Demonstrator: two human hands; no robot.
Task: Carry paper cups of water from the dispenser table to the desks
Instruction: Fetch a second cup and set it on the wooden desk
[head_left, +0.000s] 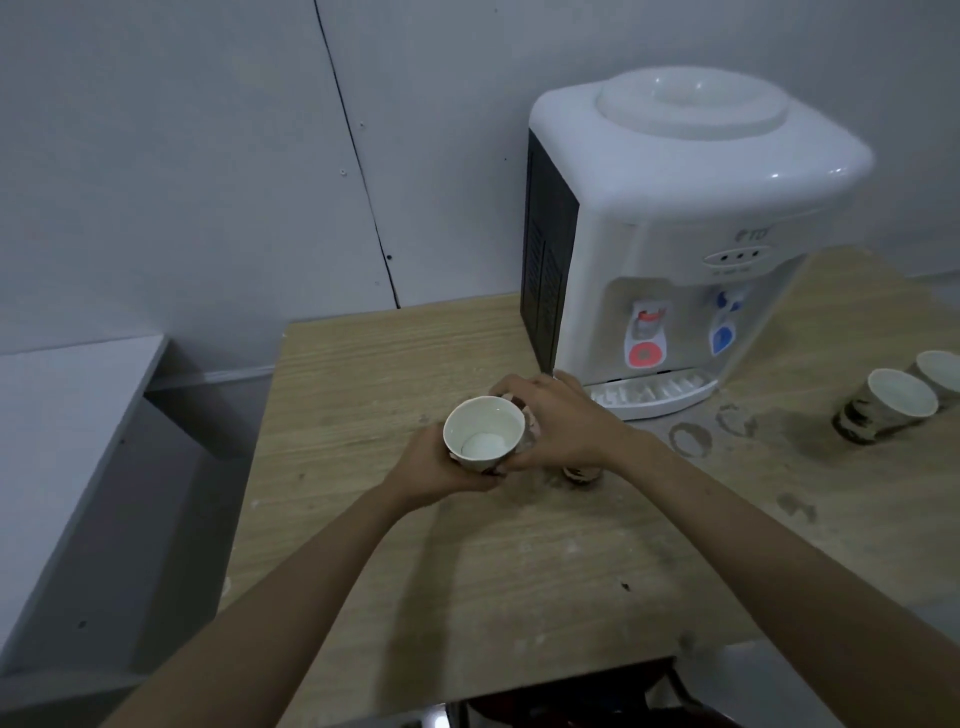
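A paper cup (483, 434) stands upright, mouth up and tipped slightly toward the viewer, water showing inside, held above the wooden table (395, 353) near its left edge. The left hand (441, 467) curls round its base; the right hand (556, 421) wraps its far side and hides a second cup (582, 473) beneath. A white water dispenser (675, 234) with red and blue taps sits at the back edge against a grey panelled wall (182, 156); its logo is too blurred to read. Two patterned cups (883, 410) wait at the right edge, among ring stains.
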